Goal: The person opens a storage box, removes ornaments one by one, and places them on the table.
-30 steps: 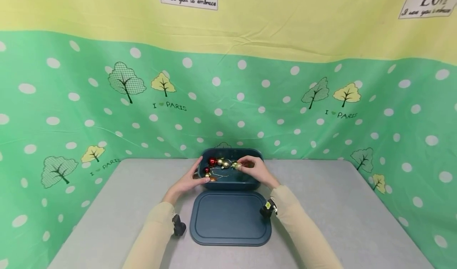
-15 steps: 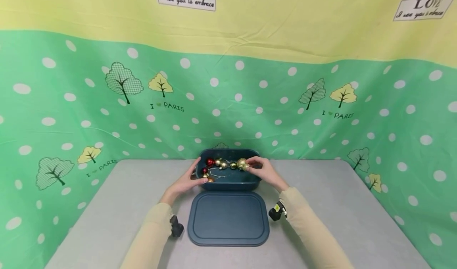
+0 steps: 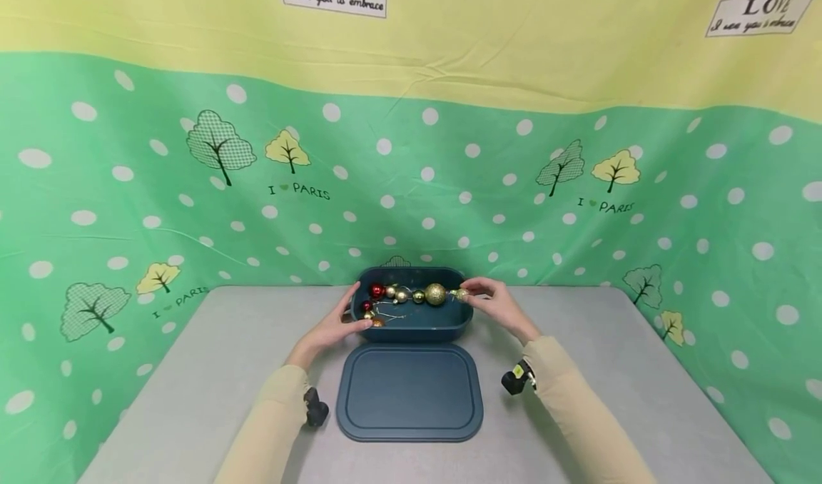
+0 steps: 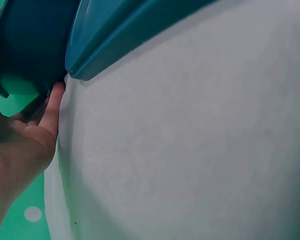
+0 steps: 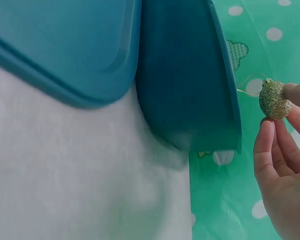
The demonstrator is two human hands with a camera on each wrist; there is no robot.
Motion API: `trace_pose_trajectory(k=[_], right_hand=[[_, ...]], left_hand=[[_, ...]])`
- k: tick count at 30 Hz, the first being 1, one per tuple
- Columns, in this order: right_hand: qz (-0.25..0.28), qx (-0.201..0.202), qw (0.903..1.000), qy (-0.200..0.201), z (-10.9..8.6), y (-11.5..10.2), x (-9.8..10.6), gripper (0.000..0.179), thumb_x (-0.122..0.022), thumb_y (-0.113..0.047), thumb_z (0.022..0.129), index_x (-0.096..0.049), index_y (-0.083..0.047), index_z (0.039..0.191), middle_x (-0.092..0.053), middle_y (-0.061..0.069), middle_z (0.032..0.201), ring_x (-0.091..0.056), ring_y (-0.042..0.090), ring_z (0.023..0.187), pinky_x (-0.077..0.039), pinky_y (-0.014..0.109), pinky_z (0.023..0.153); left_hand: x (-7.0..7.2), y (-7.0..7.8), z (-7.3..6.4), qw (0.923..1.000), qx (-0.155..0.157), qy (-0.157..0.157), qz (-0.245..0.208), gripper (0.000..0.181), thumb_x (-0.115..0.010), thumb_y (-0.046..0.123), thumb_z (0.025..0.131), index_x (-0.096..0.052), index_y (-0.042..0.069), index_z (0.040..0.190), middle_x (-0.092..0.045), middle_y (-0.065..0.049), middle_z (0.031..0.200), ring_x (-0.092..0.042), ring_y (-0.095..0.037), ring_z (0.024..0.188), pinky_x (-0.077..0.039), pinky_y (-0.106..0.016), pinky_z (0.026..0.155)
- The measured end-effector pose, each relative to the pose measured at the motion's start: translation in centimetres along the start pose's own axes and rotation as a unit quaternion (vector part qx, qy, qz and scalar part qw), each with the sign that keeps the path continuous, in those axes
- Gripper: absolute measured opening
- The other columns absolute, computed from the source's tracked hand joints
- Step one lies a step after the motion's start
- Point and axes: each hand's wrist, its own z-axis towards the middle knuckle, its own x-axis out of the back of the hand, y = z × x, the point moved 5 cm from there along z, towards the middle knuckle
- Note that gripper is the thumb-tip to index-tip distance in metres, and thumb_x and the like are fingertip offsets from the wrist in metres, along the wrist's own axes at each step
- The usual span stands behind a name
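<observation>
R hand [image 3: 504, 309] pinches gold glitter bauble [image 3: 462, 295] at R end of blue storage box [image 3: 411, 334], nr back edge of worktop [image 3: 610, 341]; L hand [image 3: 332, 325] grips box's L end; lid [image 3: 409, 391] in front.
</observation>
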Motion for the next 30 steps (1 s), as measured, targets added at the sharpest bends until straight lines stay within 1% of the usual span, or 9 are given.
trace_pose_trajectory(k=[3,7,10,13,17,24,26,30], right_hand=[[-0.009,-0.002,0.9999,0.007,-0.1,0.7,0.5,0.031,-0.066,-0.006,0.091,-0.062,0.01,0.117,-0.065,0.021,0.112,-0.059,0.035,0.102,-0.05,0.03,0.082],[-0.005,-0.008,0.9999,0.013,-0.5,1.1,1.2,0.03,-0.067,-0.006,0.091,-0.062,0.008,0.117,-0.065,0.021,0.111,-0.06,0.034,0.102,-0.05,0.031,0.082],[0.001,-0.014,0.9997,0.019,-0.7,1.3,1.7,0.028,-0.066,-0.005,0.091,-0.063,0.007,0.116,-0.065,0.021,0.11,-0.059,0.033,0.101,-0.05,0.03,0.079],[0.002,-0.015,0.9996,0.023,-0.8,1.4,2.2,0.027,-0.066,-0.005,0.091,-0.064,0.007,0.116,-0.065,0.022,0.11,-0.059,0.033,0.1,-0.05,0.029,0.078],[0.009,-0.017,0.9995,0.025,-1.0,1.8,3.0,0.028,-0.065,-0.006,0.092,-0.063,0.008,0.117,-0.064,0.023,0.109,-0.059,0.03,0.098,-0.05,0.025,0.076],[0.021,-0.011,0.9991,0.035,-1.4,2.7,4.5,0.03,-0.065,-0.007,0.093,-0.062,0.009,0.118,-0.064,0.024,0.11,-0.059,0.019,0.095,-0.05,0.023,0.075],[0.021,-0.012,0.9991,0.036,-1.5,3.0,4.9,0.031,-0.064,-0.008,0.093,-0.06,0.009,0.119,-0.063,0.024,0.111,-0.059,0.018,0.095,-0.05,0.024,0.075],[0.014,-0.029,0.9987,0.04,-1.8,3.2,5.7,0.033,-0.063,-0.009,0.094,-0.06,0.008,0.121,-0.062,0.024,0.113,-0.058,0.016,0.095,-0.05,0.023,0.076]], left_hand=[[0.0,0.0,-0.1,1.0,0.002,0.0,-0.004,0.09,-0.067,0.018,0.091,-0.005,0.008,0.156,-0.007,-0.032,0.154,-0.013,-0.049,0.139,-0.018,-0.065,0.107],[0.0,-2.4,1.2,0.9999,-0.002,0.007,-0.007,0.093,-0.069,0.022,0.09,-0.004,0.012,0.157,-0.01,-0.033,0.153,-0.018,-0.049,0.138,-0.02,-0.063,0.107],[0.1,-4.0,2.0,0.9999,-0.003,0.015,-0.001,0.095,-0.07,0.027,0.089,-0.004,0.018,0.157,-0.01,-0.031,0.154,-0.019,-0.048,0.138,-0.021,-0.063,0.107],[0.1,-4.1,2.0,0.9998,-0.003,0.018,0.001,0.096,-0.071,0.031,0.089,-0.005,0.021,0.157,-0.011,-0.028,0.155,-0.019,-0.046,0.139,-0.021,-0.062,0.107],[0.1,-4.1,2.1,0.9998,-0.002,0.02,-0.004,0.094,-0.071,0.031,0.089,-0.006,0.023,0.157,-0.011,-0.026,0.156,-0.024,-0.045,0.137,-0.022,-0.061,0.107],[0.0,-3.9,2.0,0.9998,0.004,0.018,-0.008,0.094,-0.071,0.032,0.089,-0.006,0.025,0.157,-0.015,-0.028,0.154,-0.034,-0.044,0.132,-0.025,-0.06,0.107],[0.0,-3.9,2.0,0.9997,0.006,0.019,-0.011,0.093,-0.07,0.031,0.089,-0.007,0.025,0.157,-0.015,-0.028,0.155,-0.034,-0.044,0.132,-0.024,-0.06,0.107],[0.0,-3.9,2.0,0.9997,0.006,0.022,-0.006,0.092,-0.069,0.03,0.09,-0.007,0.025,0.157,-0.014,-0.027,0.155,-0.032,-0.045,0.134,-0.024,-0.061,0.107]])
